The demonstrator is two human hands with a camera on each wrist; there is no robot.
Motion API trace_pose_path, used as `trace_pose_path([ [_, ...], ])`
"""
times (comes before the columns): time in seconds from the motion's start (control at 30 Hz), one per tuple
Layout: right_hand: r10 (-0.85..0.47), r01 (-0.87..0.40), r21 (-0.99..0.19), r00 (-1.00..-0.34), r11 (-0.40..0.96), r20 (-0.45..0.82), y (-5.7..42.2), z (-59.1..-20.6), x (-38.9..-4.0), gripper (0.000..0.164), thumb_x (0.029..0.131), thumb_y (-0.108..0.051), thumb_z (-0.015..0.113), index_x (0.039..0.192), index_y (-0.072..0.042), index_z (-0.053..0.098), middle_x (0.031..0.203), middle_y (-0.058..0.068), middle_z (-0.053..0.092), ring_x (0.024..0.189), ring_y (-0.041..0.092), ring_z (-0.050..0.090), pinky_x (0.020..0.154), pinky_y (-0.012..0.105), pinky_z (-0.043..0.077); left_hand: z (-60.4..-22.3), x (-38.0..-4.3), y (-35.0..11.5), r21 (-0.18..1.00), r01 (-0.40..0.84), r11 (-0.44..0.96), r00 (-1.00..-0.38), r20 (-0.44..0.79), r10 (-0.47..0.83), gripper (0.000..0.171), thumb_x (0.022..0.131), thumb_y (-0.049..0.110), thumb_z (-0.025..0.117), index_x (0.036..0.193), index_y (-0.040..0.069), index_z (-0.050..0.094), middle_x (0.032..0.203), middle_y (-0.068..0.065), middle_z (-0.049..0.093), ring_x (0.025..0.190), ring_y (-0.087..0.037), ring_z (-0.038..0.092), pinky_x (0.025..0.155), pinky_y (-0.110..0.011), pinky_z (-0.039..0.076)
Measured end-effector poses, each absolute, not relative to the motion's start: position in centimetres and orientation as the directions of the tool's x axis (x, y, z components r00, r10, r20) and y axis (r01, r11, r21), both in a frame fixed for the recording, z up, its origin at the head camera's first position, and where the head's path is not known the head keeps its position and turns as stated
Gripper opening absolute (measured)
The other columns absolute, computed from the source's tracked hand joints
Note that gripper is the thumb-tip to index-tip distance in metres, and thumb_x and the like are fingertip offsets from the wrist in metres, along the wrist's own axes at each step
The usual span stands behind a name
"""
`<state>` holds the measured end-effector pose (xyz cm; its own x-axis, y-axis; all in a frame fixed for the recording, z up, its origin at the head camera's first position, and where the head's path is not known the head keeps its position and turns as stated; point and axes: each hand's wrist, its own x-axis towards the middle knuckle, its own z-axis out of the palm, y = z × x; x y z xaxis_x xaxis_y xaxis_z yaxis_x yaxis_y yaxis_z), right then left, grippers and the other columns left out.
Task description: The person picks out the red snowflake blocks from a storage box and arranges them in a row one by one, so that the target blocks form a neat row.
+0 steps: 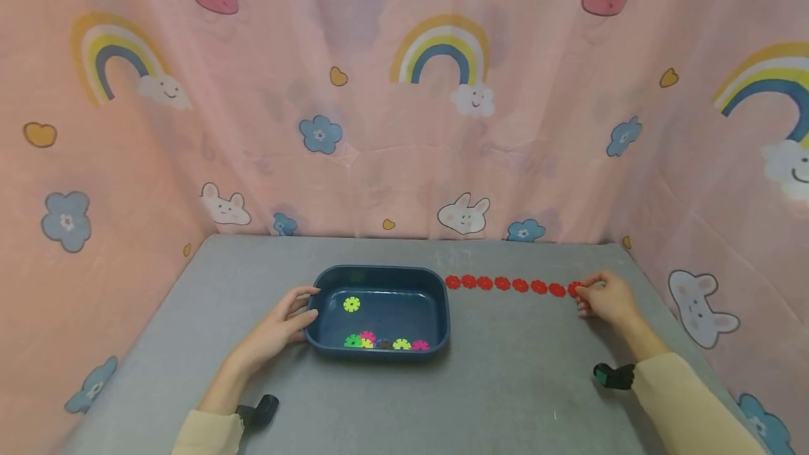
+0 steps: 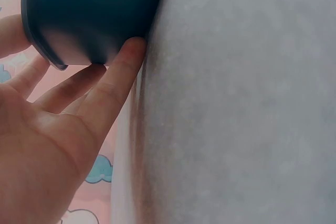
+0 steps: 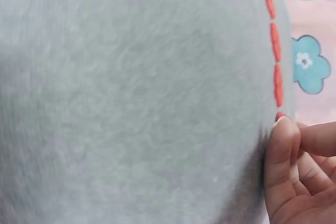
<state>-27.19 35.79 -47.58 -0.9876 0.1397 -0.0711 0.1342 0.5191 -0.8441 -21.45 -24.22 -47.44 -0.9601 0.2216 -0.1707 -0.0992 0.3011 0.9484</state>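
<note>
My left hand (image 1: pixel 281 321) holds the left end of a dark blue plastic basin (image 1: pixel 379 352). In the left wrist view its fingers (image 2: pixel 113 85) lie against the basin's outer wall, with one digit at the rim. At the right end of a row of red snowflake discs (image 1: pixel 502 284), my right hand (image 1: pixel 609 298) pinches the last red disc (image 1: pixel 574 288) between thumb and fingers, low at the table. That disc (image 3: pixel 280 115) is mostly hidden behind the fingertips in the right wrist view.
Inside the basin lie a yellow snowflake disc (image 1: pixel 351 304) and, along its near side, several green, pink, yellow and dark ones (image 1: pixel 401 345). The grey table (image 1: pixel 493 399) meets a pink printed curtain (image 1: pixel 392 160) at the back and sides. Each wrist wears a black camera (image 1: pixel 614 376).
</note>
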Motion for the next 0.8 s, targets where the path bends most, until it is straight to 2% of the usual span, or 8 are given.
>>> trace_pose_path([
  [0.17, 0.124, 0.142, -0.84, -0.988, 0.524, -0.09, 36.1, -47.9, -27.3, 0.025, 0.103, -0.005, 0.053, 0.117, 0.013, 0.045, 0.082, 0.013, 0.067, 0.066, 0.015, 0.066, 0.061, 0.031, 0.061, -47.4, -21.5, -24.1, 0.941, -0.105, 0.322, -0.962, -0.178, 0.208, 0.05, 0.104, 0.03, 0.06, 0.148, 0.021, 0.04, 0.164, -0.023, 0.021, 0.145, -0.044, 0.034, 0.103, -0.05, 0.049],
  [0.43, 0.169, 0.171, -0.826, -0.981, 0.537, -0.093, 35.3, -46.8, -27.0, 0.029, 0.102, -0.007, 0.054, 0.119, 0.016, 0.047, 0.082, 0.014, 0.068, 0.066, 0.014, 0.066, 0.061, 0.031, 0.06, -47.1, -21.5, -24.4, 0.945, -0.104, 0.31, -0.958, -0.18, 0.225, 0.05, 0.105, 0.029, 0.059, 0.15, 0.02, 0.038, 0.164, -0.024, 0.02, 0.146, -0.044, 0.033, 0.104, -0.051, 0.048],
  [0.8, 0.081, 0.053, -0.78, -0.997, 0.623, -0.003, 32.2, -44.1, -23.9, 0.034, 0.104, -0.017, 0.058, 0.12, 0.013, 0.055, 0.097, 0.025, 0.068, 0.073, 0.023, 0.066, 0.065, 0.034, 0.061, -46.3, -21.3, -23.8, 0.918, -0.089, 0.386, -0.965, -0.176, 0.195, 0.05, 0.105, 0.026, 0.058, 0.15, 0.016, 0.039, 0.162, -0.028, 0.022, 0.145, -0.047, 0.033, 0.102, -0.05, 0.05],
])
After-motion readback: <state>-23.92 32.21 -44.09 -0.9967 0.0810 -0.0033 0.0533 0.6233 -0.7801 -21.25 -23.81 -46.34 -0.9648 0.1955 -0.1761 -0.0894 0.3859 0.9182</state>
